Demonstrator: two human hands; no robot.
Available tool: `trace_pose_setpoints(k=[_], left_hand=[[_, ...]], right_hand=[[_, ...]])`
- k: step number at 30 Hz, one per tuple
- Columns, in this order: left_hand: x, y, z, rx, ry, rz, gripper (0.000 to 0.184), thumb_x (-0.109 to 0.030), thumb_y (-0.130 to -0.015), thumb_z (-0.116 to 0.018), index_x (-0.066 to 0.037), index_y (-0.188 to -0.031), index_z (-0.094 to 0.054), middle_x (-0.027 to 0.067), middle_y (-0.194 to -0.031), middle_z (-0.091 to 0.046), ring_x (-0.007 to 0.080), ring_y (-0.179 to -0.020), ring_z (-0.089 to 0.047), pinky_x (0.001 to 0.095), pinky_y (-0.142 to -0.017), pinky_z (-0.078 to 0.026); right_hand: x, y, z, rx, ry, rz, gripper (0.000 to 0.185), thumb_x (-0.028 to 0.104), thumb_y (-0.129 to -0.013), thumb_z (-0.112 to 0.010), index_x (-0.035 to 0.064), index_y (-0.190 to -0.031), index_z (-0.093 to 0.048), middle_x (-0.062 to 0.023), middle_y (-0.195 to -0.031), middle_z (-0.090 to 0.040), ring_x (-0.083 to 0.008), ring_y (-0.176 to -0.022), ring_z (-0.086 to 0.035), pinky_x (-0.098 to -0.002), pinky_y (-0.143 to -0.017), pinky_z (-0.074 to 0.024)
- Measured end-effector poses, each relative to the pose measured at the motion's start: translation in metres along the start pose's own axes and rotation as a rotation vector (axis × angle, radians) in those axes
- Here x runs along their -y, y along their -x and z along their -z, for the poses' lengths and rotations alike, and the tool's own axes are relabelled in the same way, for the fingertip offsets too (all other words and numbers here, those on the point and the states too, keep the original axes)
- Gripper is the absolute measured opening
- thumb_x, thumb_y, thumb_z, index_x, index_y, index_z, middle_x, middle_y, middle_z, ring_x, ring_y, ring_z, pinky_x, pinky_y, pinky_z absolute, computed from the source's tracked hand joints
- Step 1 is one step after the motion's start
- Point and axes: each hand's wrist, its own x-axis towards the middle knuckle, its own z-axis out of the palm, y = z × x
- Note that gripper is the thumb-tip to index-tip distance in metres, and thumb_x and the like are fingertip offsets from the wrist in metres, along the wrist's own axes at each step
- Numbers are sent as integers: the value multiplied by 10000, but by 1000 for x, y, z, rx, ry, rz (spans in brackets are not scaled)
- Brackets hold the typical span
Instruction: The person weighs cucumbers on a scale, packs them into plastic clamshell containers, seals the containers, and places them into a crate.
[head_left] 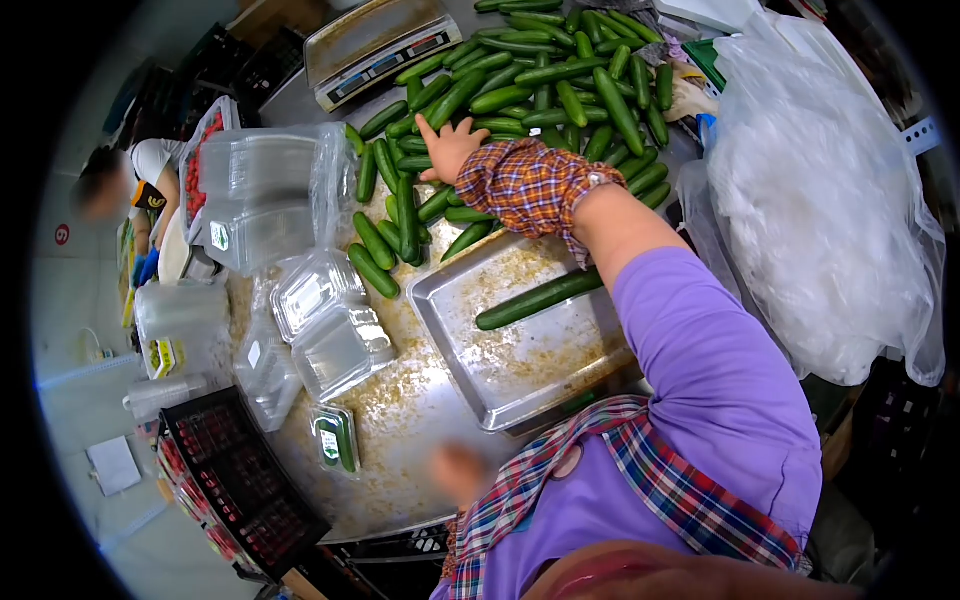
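My right hand (452, 150) reaches over the near left part of a large heap of green cucumbers (540, 90). Its fingers are spread and seem to touch the cucumbers below, with nothing gripped. A plaid cuff covers the wrist. Beneath my forearm is a shallow metal tray (455, 375) with one long cucumber (540, 300) lying in it. My left hand (460, 472) is low over the metal table, close to my body; it is blurred and its fingers cannot be made out. Left of it sits a small clear pack (335, 438) with cucumbers inside.
Open clear clamshell boxes (325, 300) lie left of the tray, below a bagged stack of containers (265, 190). A scale (380, 50) stands at the back. A black crate (235, 480) is at lower left, a big plastic bag (820, 190) at right. Another person (150, 175) is at far left.
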Motion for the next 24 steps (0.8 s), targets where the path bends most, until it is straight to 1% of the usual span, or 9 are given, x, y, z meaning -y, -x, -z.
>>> trace_pose_setpoints(k=[6,8,11,12,14,15,17,19,24], left_hand=[[52,49,-58,69,-54,101,177,-233,-812,-575,-61,-856,-582,116,-757,-562,295,-675,-550,410,-578,-440],[57,46,-58,140,-30,127,207,-240,-818,-573,-53,-905,-588,124,-812,-578,294,-728,-564,406,-624,-456],[12,12,-22,-81,45,78,120,-175,-716,-579,-80,-788,-565,88,-739,-529,296,-703,-516,401,-622,-432],[6,11,-14,-87,57,75,101,-161,-726,-557,-79,-785,-560,93,-733,-519,300,-701,-507,409,-611,-419],[0,7,-9,-119,90,63,77,-133,-744,-512,-77,-778,-552,101,-722,-499,310,-696,-489,426,-589,-394],[3,11,-11,-120,80,78,82,-136,-741,-529,-75,-789,-556,93,-732,-504,293,-697,-499,413,-593,-402],[4,14,-10,-110,82,99,80,-133,-738,-536,-74,-790,-555,93,-733,-506,292,-698,-500,413,-594,-403],[4,14,-9,-109,92,101,78,-130,-735,-542,-75,-788,-554,93,-734,-509,292,-700,-502,413,-595,-404],[4,13,-6,-111,102,62,70,-125,-733,-552,-73,-780,-551,97,-734,-514,296,-702,-504,412,-596,-406]], right_hand=[[36,6,-27,-87,-56,-35,904,389,-793,-667,225,-1466,-85,-277,-1441,-199,-501,-1305,-178,-720,-942,-200],[39,40,7,-80,-174,138,825,311,-796,-655,201,-1454,-169,-291,-1411,-258,-486,-1283,-258,-640,-991,-249],[2,-6,24,-41,-430,577,714,264,-775,-655,75,-1387,-340,-229,-1330,-433,-340,-1202,-458,-369,-993,-391],[-17,-19,33,-85,-452,531,682,357,-702,-700,13,-1256,-503,-191,-1188,-568,-286,-1062,-570,-340,-924,-448],[-63,-38,58,-88,-336,440,549,355,-749,-682,33,-1181,-582,-156,-1127,-614,-283,-1022,-593,-357,-888,-465],[-87,-42,60,-158,-338,461,471,336,-790,-670,42,-1151,-603,-146,-980,-660,-241,-861,-636,-343,-760,-515],[-110,-16,81,139,-466,249,307,306,-833,-657,34,-975,-644,-77,-736,-616,-141,-643,-577,-290,-525,-489],[-121,9,82,309,-348,285,301,325,-826,-666,32,-883,-624,-71,-759,-622,-158,-677,-589,-308,-556,-491],[-127,51,57,673,121,270,500,428,-756,-718,6,-1006,-626,-156,-873,-637,-261,-752,-598,-406,-637,-474]])
